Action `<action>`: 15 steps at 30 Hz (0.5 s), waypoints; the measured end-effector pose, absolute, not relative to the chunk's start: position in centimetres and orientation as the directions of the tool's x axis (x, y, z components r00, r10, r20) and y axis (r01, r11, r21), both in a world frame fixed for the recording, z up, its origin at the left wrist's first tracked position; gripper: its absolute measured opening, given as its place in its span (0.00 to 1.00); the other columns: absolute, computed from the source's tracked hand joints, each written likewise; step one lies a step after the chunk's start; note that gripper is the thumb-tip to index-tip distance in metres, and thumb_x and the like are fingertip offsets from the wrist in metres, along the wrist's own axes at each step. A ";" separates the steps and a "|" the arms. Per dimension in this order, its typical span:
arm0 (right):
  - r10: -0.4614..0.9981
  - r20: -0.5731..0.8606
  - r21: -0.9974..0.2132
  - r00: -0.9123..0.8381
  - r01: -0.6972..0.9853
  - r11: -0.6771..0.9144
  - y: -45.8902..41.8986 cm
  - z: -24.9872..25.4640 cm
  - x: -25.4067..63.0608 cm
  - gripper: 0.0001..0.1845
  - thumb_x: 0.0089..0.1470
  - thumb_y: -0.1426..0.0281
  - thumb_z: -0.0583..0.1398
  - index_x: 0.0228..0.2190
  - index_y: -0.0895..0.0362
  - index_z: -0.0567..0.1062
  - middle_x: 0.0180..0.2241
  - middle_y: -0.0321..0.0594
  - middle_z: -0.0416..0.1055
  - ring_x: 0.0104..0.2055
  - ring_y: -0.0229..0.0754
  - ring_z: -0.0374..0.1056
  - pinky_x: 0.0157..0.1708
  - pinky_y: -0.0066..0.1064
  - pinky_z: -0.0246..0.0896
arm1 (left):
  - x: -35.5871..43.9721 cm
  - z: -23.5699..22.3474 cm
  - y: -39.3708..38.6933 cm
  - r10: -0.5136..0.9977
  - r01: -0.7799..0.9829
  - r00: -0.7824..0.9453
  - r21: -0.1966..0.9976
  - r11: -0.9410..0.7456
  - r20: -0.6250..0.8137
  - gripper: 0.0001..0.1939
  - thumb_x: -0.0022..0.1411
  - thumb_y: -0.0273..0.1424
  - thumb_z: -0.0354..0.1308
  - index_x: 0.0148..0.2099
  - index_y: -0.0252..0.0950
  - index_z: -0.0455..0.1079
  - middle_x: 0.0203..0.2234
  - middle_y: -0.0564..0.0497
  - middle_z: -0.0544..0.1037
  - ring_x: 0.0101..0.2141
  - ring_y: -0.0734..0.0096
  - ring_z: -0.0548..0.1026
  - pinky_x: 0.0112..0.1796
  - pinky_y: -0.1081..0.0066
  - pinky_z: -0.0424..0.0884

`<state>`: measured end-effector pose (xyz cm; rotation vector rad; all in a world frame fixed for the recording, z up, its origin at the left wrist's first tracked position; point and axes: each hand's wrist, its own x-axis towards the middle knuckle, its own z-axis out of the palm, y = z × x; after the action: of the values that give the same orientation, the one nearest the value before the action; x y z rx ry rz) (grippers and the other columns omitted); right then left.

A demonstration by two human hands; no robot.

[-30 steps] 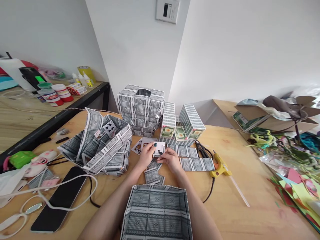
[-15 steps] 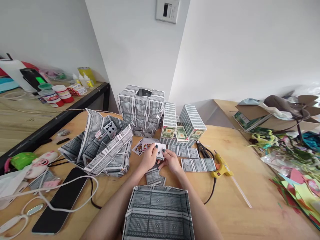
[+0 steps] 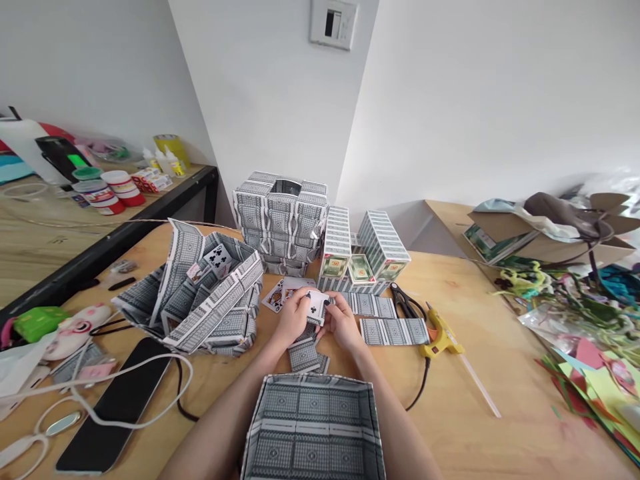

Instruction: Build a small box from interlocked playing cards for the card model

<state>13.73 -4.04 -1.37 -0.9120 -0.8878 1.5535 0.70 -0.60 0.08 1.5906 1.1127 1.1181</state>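
Between my two hands is a playing card (image 3: 315,308) with club marks, held face up over the table. My left hand (image 3: 295,313) pinches its left side, and my right hand (image 3: 340,319) grips the right edge with thumb and fingers. Just below the hands lie loose playing cards (image 3: 304,357), backs up. Several face-up cards (image 3: 273,297) lie behind my left hand. Close to me, between my forearms, stands an open box made of joined cards (image 3: 315,427). Strips of joined cards (image 3: 394,331) lie right of my right hand.
A yellow glue gun (image 3: 443,340) and black scissors (image 3: 406,303) lie on the right. Card boxes (image 3: 385,243) and a card-covered block (image 3: 280,217) stand behind. On the left are an open card-made container (image 3: 210,300), a phone (image 3: 117,407) and a white cable (image 3: 150,357).
The card between my hands has tilted and shifted slightly to the left and down, with both hands still on it. The whole view has shifted a little.
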 end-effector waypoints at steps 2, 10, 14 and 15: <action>0.985 -0.088 -0.899 -0.152 -0.414 -0.144 -4.1 -1.3 13.7 0.13 0.51 0.61 0.55 0.37 0.52 0.58 0.19 0.29 0.68 0.16 0.37 0.67 0.12 0.26 0.63 | 0.6 0.1 -0.6 0.962 0.157 0.193 0.962 -0.223 0.191 0.13 0.55 0.27 0.42 0.34 0.35 0.68 0.29 0.51 0.74 0.29 0.72 0.70 0.28 0.75 0.66; 0.985 -0.079 -0.902 -0.152 -0.411 -0.135 -4.0 -1.3 13.7 0.09 0.51 0.65 0.56 0.32 0.52 0.58 0.17 0.27 0.68 0.13 0.37 0.65 0.13 0.28 0.64 | 0.8 0.5 -1.2 0.968 0.137 0.182 0.970 -0.201 0.174 0.12 0.54 0.25 0.42 0.33 0.36 0.67 0.29 0.52 0.72 0.28 0.73 0.68 0.27 0.76 0.63; 0.987 -0.088 -0.892 -0.138 -0.430 -0.140 -3.9 -1.4 13.7 0.08 0.50 0.67 0.57 0.30 0.52 0.60 0.19 0.28 0.68 0.14 0.36 0.65 0.12 0.28 0.64 | 0.7 0.6 -1.4 0.966 0.038 0.232 0.991 -0.126 0.114 0.10 0.54 0.26 0.42 0.32 0.36 0.65 0.23 0.54 0.68 0.21 0.75 0.64 0.22 0.77 0.60; 0.985 -0.086 -0.888 -0.147 -0.437 -0.143 -4.0 -1.3 13.7 0.08 0.49 0.67 0.57 0.30 0.53 0.60 0.19 0.28 0.69 0.15 0.36 0.66 0.13 0.28 0.65 | 0.7 0.5 -1.4 0.964 0.010 0.243 0.993 -0.116 0.110 0.08 0.55 0.27 0.43 0.32 0.36 0.64 0.22 0.55 0.66 0.20 0.76 0.63 0.21 0.77 0.59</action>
<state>13.66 -3.97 -1.35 -0.8768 -0.8835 1.5699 0.71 -1.37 0.51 1.4159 0.9873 1.0945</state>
